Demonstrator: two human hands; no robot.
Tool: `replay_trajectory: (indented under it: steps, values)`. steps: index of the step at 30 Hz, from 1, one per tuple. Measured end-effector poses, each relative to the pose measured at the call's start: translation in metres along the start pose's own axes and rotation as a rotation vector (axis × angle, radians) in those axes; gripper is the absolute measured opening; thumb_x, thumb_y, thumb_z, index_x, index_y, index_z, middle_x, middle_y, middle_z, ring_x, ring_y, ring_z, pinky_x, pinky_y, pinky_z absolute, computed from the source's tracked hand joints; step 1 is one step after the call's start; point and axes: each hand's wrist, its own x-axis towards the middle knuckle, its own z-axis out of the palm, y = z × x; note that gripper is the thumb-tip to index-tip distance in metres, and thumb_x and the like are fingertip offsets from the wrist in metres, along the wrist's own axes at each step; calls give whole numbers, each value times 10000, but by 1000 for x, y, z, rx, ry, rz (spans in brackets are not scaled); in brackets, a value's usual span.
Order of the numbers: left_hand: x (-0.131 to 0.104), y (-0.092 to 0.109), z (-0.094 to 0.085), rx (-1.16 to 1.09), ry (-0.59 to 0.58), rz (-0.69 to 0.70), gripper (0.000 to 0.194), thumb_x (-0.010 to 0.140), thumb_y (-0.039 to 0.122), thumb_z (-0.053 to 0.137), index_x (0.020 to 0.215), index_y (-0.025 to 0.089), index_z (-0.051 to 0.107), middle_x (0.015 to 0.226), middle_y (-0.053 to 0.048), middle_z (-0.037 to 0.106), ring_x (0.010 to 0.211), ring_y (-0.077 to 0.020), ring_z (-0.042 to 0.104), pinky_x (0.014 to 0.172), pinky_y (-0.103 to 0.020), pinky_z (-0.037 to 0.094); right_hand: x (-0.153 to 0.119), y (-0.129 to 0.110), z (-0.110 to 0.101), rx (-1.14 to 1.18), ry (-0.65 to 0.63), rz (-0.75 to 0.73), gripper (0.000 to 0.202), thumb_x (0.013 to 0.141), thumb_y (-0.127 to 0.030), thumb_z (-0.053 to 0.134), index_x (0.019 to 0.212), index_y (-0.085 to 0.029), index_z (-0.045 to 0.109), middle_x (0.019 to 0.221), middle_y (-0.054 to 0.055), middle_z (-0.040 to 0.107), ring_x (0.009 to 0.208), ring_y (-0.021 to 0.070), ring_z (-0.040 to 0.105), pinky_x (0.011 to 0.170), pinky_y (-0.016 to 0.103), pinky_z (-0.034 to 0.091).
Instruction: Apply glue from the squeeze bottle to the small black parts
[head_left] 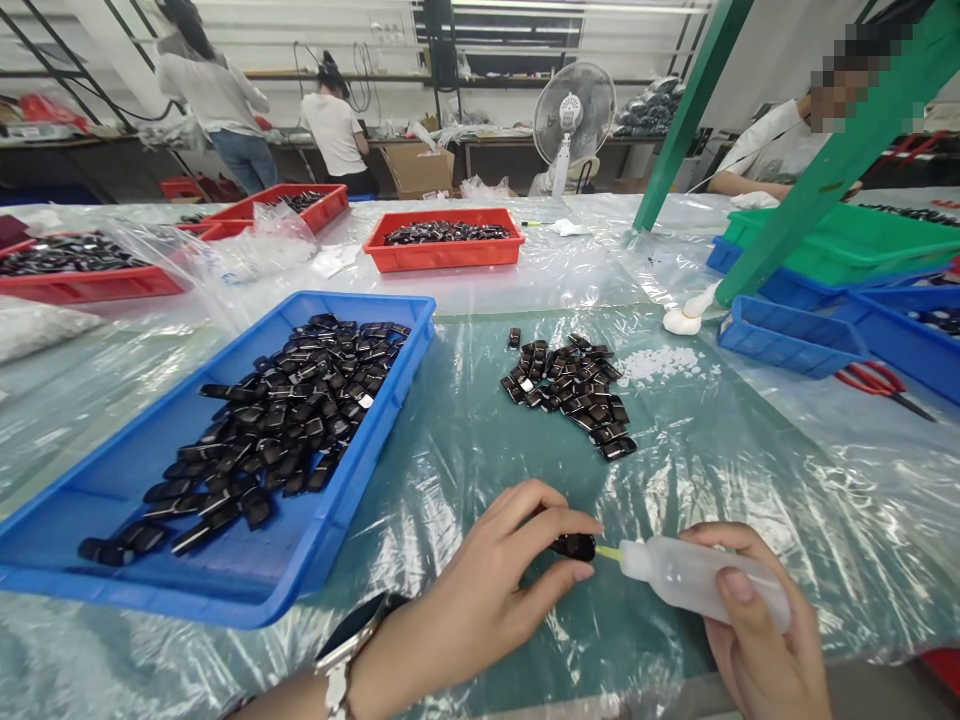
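Observation:
Between the thumb and fingers of my left hand point(510, 570) is a small glossy black part point(576, 546), partly hidden by the fingers. My right hand point(772, 620) grips a translucent white squeeze bottle point(697, 575), lying nearly level. Its thin yellow-green nozzle tip point(609, 552) points left and meets the end of the black part, or comes very close to it. Beyond my hands, a loose pile of similar black parts point(574, 385) lies on the plastic-covered table. Small white pieces point(664, 364) are scattered to the right of that pile.
A blue tray point(375, 455) of black parts stands at left. Behind it are red trays point(450, 257). At right are a green post point(817, 190), a small blue bin point(791, 335) and red-handled scissors point(874, 378). A fan point(571, 112) and several people are farther back.

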Motion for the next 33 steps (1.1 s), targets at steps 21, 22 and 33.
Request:
replay_trajectory:
  steps: [21, 22, 33]
  values:
    - [4, -1, -1, -213, 39, -141, 262, 924, 277, 690, 1181, 325, 675, 1031, -18, 673, 849, -171, 649, 687, -279, 541, 1, 1, 0, -26, -29, -25, 449, 743, -682, 678, 800, -238, 644, 792, 33, 549, 623, 162, 539, 512, 232, 440]
    - [5, -1, -1, -242, 45, -160, 259, 919, 283, 695, 1175, 324, 682, 1020, -19, 669, 839, -167, 648, 699, -284, 544, 1, 1, 0, -31, -23, -24, 449, 747, -682, 675, 801, -237, 639, 798, 35, 546, 629, 166, 541, 514, 237, 446]
    - [8, -2, -2, -324, 131, -164, 230, 960, 253, 615, 1151, 360, 684, 1163, -21, 668, 1090, -231, 624, 856, -385, 527, 0, 7, 1, 9, 6, -77, 436, 742, -674, 692, 833, -250, 645, 815, 15, 533, 656, 144, 520, 545, 217, 417]
